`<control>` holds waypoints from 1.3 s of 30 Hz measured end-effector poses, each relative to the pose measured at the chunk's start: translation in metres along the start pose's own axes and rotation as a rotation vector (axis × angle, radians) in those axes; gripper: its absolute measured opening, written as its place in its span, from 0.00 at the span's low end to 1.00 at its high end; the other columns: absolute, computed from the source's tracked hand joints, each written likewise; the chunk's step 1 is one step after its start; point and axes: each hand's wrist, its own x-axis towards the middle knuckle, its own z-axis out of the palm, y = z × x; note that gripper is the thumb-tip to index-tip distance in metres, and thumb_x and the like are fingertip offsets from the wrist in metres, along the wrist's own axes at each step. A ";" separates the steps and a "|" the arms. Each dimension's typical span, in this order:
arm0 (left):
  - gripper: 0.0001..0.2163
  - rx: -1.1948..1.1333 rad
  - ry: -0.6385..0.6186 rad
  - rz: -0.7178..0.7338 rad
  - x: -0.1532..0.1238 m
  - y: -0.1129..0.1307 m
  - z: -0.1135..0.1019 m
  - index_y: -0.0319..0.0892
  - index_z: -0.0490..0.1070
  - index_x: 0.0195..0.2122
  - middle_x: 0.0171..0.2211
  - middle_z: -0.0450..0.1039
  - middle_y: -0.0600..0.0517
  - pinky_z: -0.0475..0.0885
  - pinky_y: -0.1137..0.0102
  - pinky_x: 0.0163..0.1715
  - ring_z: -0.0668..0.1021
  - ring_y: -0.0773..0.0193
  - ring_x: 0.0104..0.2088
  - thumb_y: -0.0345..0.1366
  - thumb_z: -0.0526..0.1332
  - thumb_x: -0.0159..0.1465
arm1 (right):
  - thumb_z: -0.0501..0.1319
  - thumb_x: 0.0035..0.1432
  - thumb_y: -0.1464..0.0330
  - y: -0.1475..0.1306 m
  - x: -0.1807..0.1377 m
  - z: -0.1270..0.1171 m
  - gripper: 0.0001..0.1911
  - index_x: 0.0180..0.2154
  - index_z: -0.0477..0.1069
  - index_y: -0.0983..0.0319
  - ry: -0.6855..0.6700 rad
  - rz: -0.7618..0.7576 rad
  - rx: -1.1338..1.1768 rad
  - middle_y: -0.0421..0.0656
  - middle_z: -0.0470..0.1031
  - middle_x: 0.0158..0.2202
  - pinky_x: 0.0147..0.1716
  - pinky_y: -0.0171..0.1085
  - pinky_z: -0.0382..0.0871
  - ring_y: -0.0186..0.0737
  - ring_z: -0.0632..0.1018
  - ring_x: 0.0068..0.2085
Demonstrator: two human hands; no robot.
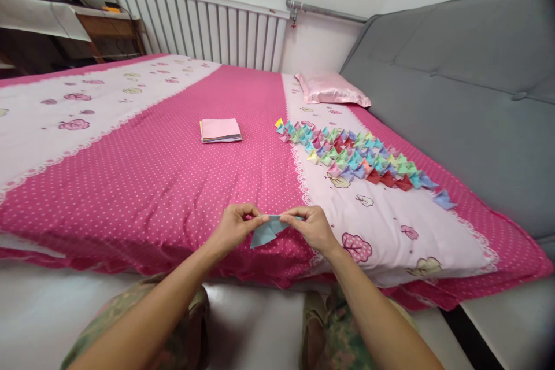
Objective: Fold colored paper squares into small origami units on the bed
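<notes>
Both my hands hold one small folded piece of light blue paper just above the near edge of the pink dotted bedspread. My left hand pinches its left end and my right hand pinches its right end. A point of the paper hangs down between them. Farther back lies a flat stack of coloured paper sheets with a pink sheet on top. To the right, several small folded paper pieces in many colours lie in a long band across the bed.
A pink pillow lies at the head of the bed beside a grey padded headboard. A white radiator lines the far wall. A wooden desk stands at the far left. My knees are below the bed edge.
</notes>
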 end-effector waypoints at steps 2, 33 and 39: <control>0.10 -0.019 0.006 -0.017 0.001 0.002 -0.002 0.38 0.70 0.20 0.18 0.69 0.52 0.63 0.74 0.20 0.69 0.68 0.19 0.40 0.63 0.50 | 0.63 0.45 0.63 0.001 0.002 -0.004 0.08 0.26 0.77 0.60 0.018 0.008 0.014 0.42 0.78 0.25 0.30 0.38 0.69 0.41 0.76 0.28; 0.10 -0.580 0.149 -0.196 -0.001 -0.006 0.021 0.36 0.70 0.27 0.25 0.72 0.53 0.66 0.76 0.28 0.72 0.70 0.25 0.36 0.67 0.47 | 0.65 0.44 0.67 0.005 -0.001 0.027 0.14 0.35 0.68 0.62 0.068 0.092 0.463 0.42 0.76 0.32 0.35 0.36 0.69 0.37 0.76 0.33; 0.10 -0.253 0.022 -0.147 -0.001 -0.004 0.012 0.36 0.68 0.28 0.20 0.70 0.54 0.62 0.77 0.21 0.69 0.72 0.19 0.40 0.61 0.54 | 0.65 0.43 0.67 0.002 -0.004 0.021 0.14 0.35 0.68 0.61 0.028 0.118 0.485 0.40 0.75 0.30 0.32 0.34 0.69 0.36 0.76 0.31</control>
